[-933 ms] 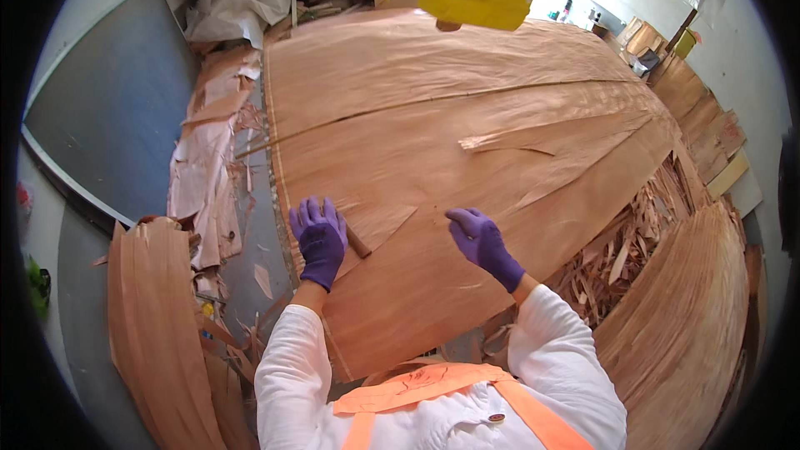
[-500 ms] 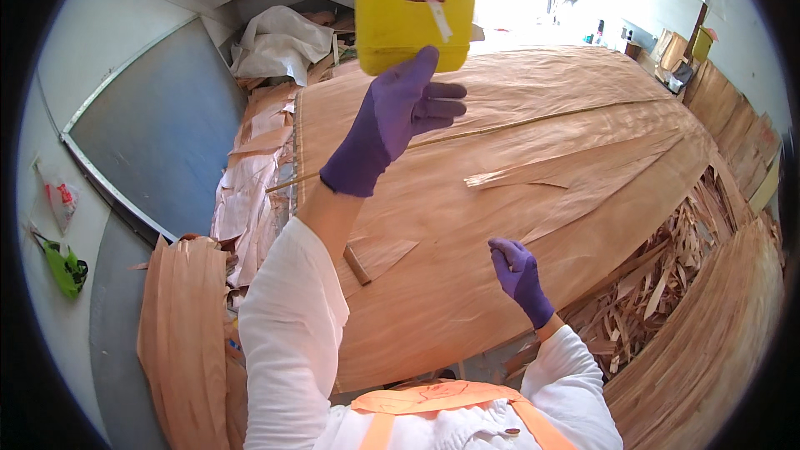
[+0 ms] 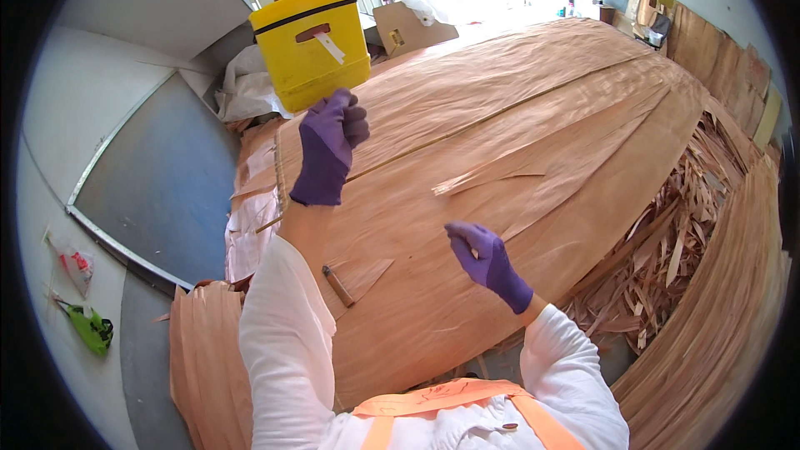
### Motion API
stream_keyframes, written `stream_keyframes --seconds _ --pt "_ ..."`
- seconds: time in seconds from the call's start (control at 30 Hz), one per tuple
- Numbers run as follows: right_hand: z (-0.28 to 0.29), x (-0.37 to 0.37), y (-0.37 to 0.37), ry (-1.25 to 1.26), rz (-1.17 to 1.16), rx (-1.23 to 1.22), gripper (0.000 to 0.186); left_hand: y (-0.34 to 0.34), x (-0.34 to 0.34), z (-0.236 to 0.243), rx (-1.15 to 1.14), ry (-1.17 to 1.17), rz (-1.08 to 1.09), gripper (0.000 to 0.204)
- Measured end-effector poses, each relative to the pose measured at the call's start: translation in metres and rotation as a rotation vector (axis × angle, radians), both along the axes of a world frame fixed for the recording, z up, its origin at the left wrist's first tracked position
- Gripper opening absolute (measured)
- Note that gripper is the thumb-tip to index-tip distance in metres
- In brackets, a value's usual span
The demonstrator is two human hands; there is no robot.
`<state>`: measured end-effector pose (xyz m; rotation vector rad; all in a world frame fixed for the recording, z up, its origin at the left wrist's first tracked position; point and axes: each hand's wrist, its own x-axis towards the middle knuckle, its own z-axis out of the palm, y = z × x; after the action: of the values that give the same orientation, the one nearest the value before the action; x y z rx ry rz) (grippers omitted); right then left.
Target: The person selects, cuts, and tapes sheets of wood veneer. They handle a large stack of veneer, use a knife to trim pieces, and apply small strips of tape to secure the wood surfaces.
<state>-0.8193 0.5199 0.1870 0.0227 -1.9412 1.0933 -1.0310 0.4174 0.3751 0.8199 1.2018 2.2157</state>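
Note:
My left hand [image 3: 327, 146], in a purple glove, is raised over the far left of a large wood veneer sheet [image 3: 392, 283]. Its fingers are curled closed in front of the lower edge of a yellow box [image 3: 308, 67]; whether they touch it cannot be made out. The box has a black band, a dark slot and a white strip hanging from the slot. My right hand [image 3: 487, 265], also gloved, hovers over the sheet with thumb and fingers pinched together; anything between them is hidden. A short brown bar [image 3: 337, 286] lies near my left forearm.
Split veneer pieces [image 3: 575, 142] and a long thin stick [image 3: 467, 133] lie across the sheet. Torn scraps [image 3: 658, 258] heap along the right side, beside a thick veneer stack [image 3: 717, 325]. Another stack [image 3: 204, 350] stands at left, near a grey-blue panel [image 3: 158, 183].
My left hand has moved left and down in the view, its fingers curling from spread to closed. The yellow box appears farther left and lower. My right hand has shifted left as the view turned.

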Motion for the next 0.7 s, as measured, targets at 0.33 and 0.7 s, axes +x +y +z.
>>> stream_keyframes --seconds 0.33,0.7 --pt "0.106 -0.052 0.005 0.279 0.073 -0.029 0.021 -0.004 0.035 0.020 -0.112 0.094 0.283 0.035" --pt "0.103 -0.058 0.004 0.278 0.103 -0.082 0.019 0.023 0.036 0.049 0.089 -0.014 0.207 0.010"
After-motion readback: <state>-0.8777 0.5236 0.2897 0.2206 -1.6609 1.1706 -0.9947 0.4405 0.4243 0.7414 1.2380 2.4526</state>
